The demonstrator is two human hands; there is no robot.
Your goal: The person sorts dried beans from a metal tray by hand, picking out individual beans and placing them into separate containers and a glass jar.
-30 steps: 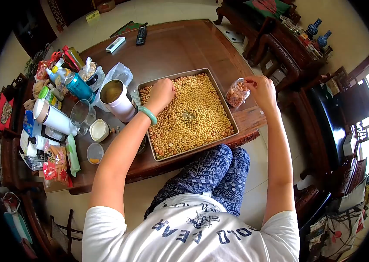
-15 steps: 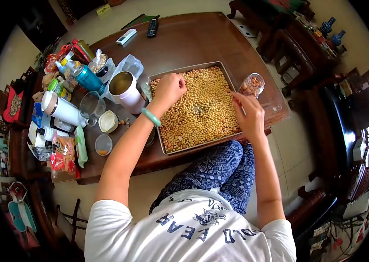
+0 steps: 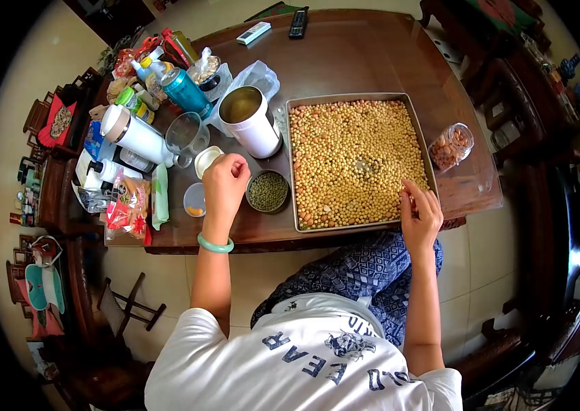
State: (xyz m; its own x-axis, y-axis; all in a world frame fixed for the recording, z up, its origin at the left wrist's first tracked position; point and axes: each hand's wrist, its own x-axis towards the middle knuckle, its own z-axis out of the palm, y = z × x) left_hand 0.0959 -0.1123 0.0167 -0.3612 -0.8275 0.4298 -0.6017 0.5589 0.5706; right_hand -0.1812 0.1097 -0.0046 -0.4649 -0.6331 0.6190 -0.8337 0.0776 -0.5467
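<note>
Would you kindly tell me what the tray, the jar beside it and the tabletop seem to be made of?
Tray: probably metal with a dull sheen, judging by its thin, straight-sided rim.
Jar: clear and glossy, with bright highlights on see-through walls; glass or plastic, I can't say which.
Tabletop: likely dark wood, polished or varnished, given its reddish-brown colour and soft reflections.

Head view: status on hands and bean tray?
Left hand curled near green-bean tin, grip unclear. Right hand over bean tray, near-right corner. Jar right of tray, not blocking.
</note>
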